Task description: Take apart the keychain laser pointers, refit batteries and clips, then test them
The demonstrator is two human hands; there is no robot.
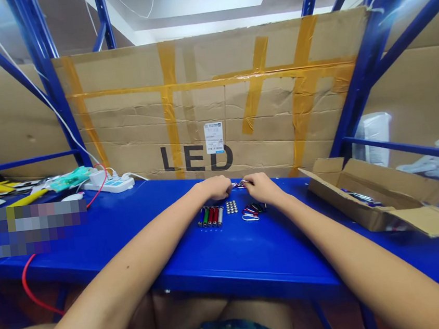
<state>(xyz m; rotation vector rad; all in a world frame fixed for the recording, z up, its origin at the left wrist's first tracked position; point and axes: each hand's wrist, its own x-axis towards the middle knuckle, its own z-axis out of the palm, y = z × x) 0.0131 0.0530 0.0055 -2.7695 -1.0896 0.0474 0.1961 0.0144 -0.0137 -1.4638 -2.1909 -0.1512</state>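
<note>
My left hand is closed at the back of the blue table, its fingertips hidden. Beside it, my right hand pinches a small shiny metal piece that lies between the two hands; its kind is too small to tell. Below my left hand, several slim tubes like mini flashlights lie side by side, in blue, green, red and silver. Round silver button cells are set out in rows to their right. Several carabiners, red, silver and dark, lie in a pile under my right hand.
An open cardboard box with shiny tubes inside stands at the right. A white power strip, cables and clutter occupy the left. A large taped carton marked LED walls off the back, between blue rack posts.
</note>
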